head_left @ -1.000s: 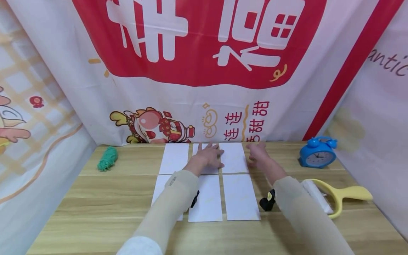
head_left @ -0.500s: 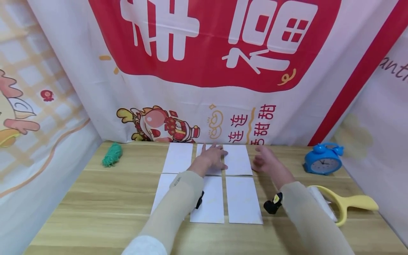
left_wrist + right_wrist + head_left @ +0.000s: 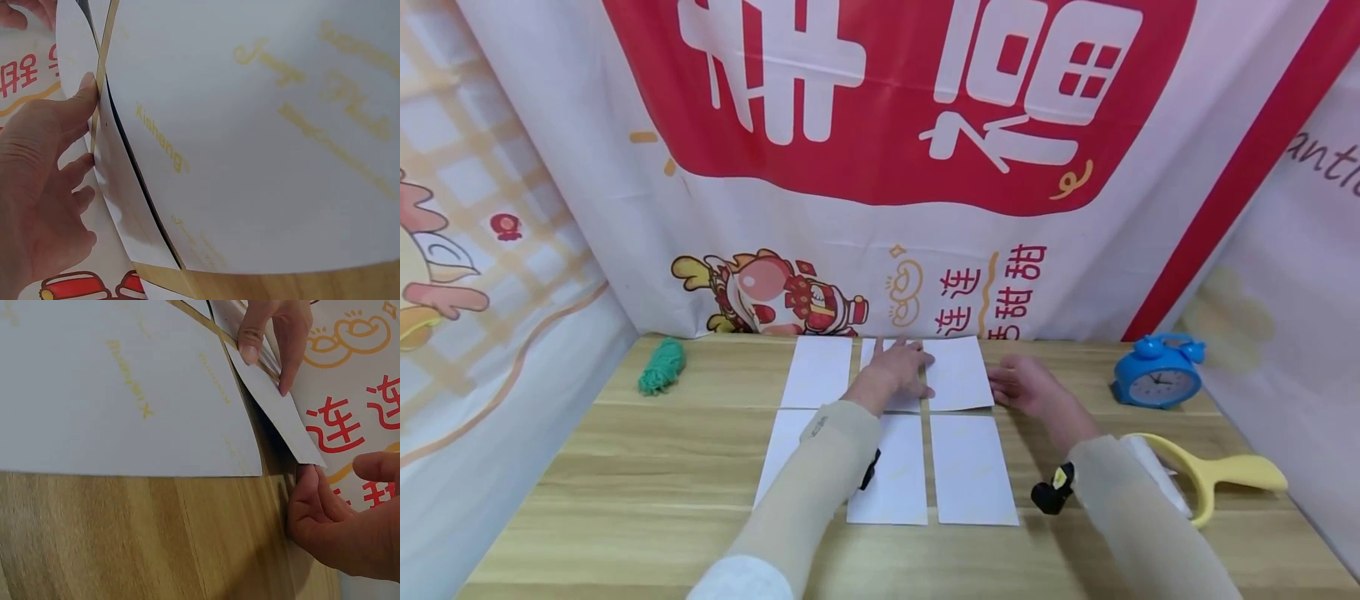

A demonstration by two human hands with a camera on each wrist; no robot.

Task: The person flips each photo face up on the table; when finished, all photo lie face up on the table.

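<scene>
Several white sheets of photo paper, faint yellow print on their upturned backs, lie in two rows on the wooden table. My left hand spreads over the back middle sheet, its thumb and a fingertip at the left edge of the back right sheet. That sheet's right edge is raised a little and bowed. Fingers of my right hand are tucked beneath this edge; in the right wrist view the thumb stands off from the paper. The front right sheet lies flat.
A blue alarm clock stands at the back right. Nearer, a yellow-handled tool with a white part lies partly behind my right sleeve. A bundle of green string is at the back left. A printed cloth hangs behind the table.
My right hand has come down and in to the back right sheet, whose right edge has risen. The left hand has stayed over the back middle sheet. The head view has shifted slightly.
</scene>
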